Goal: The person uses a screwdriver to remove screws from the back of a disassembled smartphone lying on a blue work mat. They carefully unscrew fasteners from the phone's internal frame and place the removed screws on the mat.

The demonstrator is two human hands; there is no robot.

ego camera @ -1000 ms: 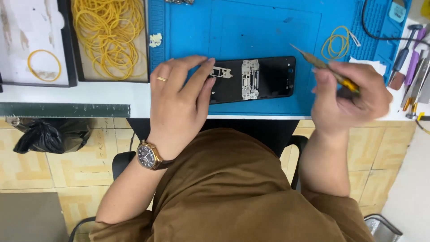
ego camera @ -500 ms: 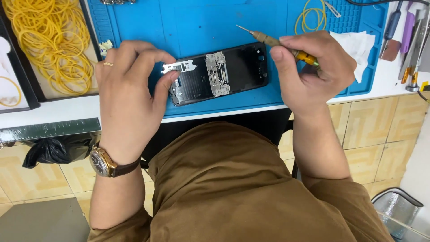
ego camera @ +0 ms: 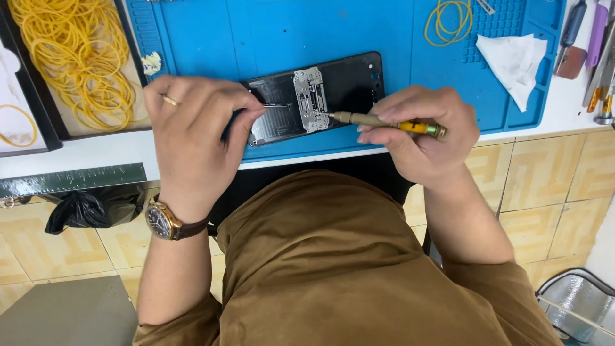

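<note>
An opened black phone (ego camera: 349, 83) lies on a blue work mat (ego camera: 288, 32), its silver inner plate (ego camera: 310, 99) exposed. My left hand (ego camera: 192, 128) rests on the phone's left end and pinches thin tweezers (ego camera: 274, 105) whose tips lie on the phone beside the plate. My right hand (ego camera: 423, 131) grips a brass and yellow screwdriver (ego camera: 384, 122), held nearly flat, its tip touching the right edge of the silver plate. A ring and a wristwatch (ego camera: 160, 221) are on my left hand and arm.
A black tray of yellow rubber bands (ego camera: 77, 57) stands at the left. On the mat lie a few more rubber bands (ego camera: 448, 19) and a white cloth (ego camera: 516, 57). Hand tools (ego camera: 599, 57) lie at the right edge. A black bag (ego camera: 83, 210) sits on the tiled floor.
My right hand has come down and left, bringing the screwdriver tip onto the silver plate. My left hand has shifted so the tweezers show on the phone.
</note>
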